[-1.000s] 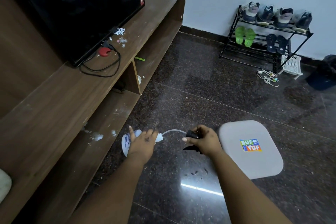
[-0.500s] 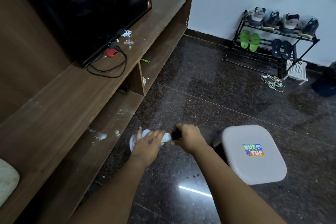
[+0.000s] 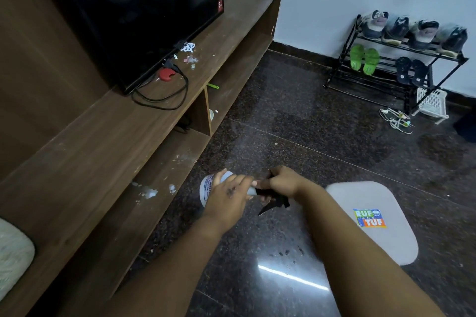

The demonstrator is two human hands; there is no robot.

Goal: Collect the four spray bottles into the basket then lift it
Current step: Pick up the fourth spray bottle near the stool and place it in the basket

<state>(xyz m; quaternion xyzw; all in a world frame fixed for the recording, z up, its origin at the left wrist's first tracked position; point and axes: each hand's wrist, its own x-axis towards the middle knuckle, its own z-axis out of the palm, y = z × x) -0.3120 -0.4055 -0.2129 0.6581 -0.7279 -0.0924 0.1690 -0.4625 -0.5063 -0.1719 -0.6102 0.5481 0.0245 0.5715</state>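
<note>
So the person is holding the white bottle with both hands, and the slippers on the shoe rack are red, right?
Not quite: the head view shows the slippers on the shoe rack are green. The rest holds: the left hand holds the white bottle and the right hand grips its black sprayer top.

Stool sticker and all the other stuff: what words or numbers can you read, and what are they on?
"RUF AND TUF": the sticker on the stool. The small "AND" is only just readable, and the round blue logo above it is not.
"3": the red tag at the TV corner; smaller marks under it are too blurred.
Blue print on the bottle label: too small and blurred to read.
Nothing else has readable text.
</note>
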